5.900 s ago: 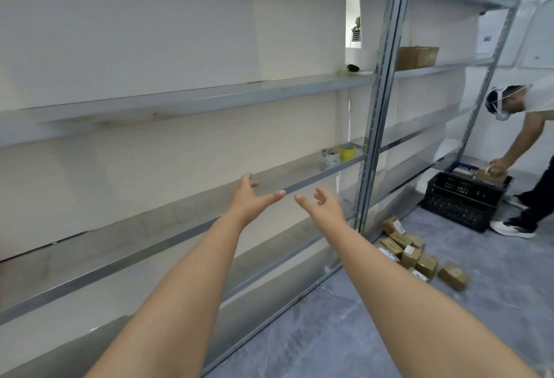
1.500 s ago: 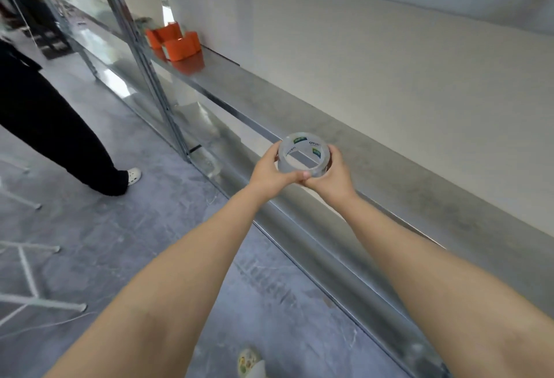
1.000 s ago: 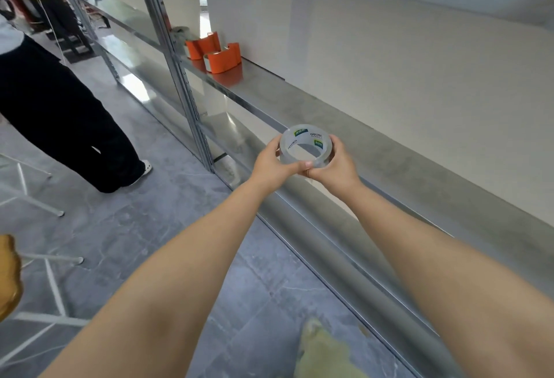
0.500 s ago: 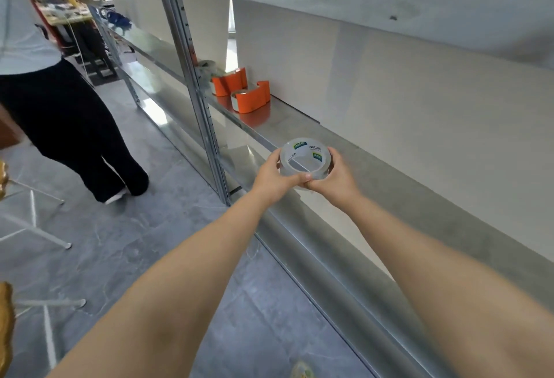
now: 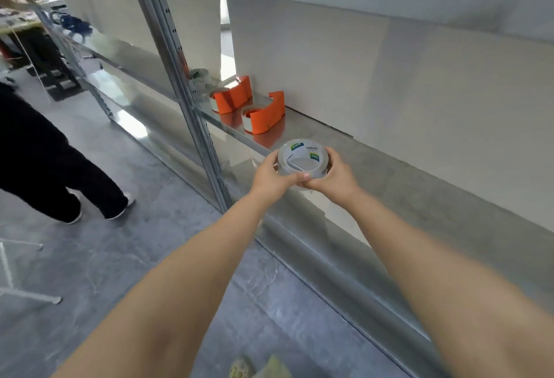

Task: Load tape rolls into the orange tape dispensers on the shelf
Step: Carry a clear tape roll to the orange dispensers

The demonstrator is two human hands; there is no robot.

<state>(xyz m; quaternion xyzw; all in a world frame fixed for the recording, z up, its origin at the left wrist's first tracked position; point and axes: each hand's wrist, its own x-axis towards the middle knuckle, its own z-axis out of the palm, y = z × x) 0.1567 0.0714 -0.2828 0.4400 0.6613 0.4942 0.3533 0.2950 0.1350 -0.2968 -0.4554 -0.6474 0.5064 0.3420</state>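
head view:
held item: clear plastic tape roll with a white core and green label patches (image 5: pixel 302 159), flat, core axis pointing roughly up toward the camera
left hand (image 5: pixel 271 175): fingers wrapped on the roll's 9 o'clock rim, thumb meeting the other thumb at its 6 o'clock edge
right hand (image 5: pixel 332 176): fingers curled over the 3 o'clock rim; both hands are clamped on the roll and neither is free
roll position: in the air just over the front lip of the grey metal shelf (image 5: pixel 389 173), not resting on it
nearer target: orange plastic tape dispenser with a curved shell (image 5: pixel 265 115), standing on the same shelf at 11 o'clock from the roll, near but apart
farther target: second orange dispenser of the same shape (image 5: pixel 232 98), beyond the first, also 11 o'clock, just beside the steel upright post (image 5: pixel 180 68)
dispenser load: a pale ring shows inside each shell; can't tell whether it's a full roll or a bare hub
key relation: dispensers lie up-left of the fingers, so the left hand is the nearer one; my read is that the left reaches while the right keeps the roll
axis: the roll lies flat and the dispenser rings look flat too, so probably little re-orienting is needed
bystander: person in black trousers (image 5: pixel 45 161) at 9 o'clock on the floor, well apart
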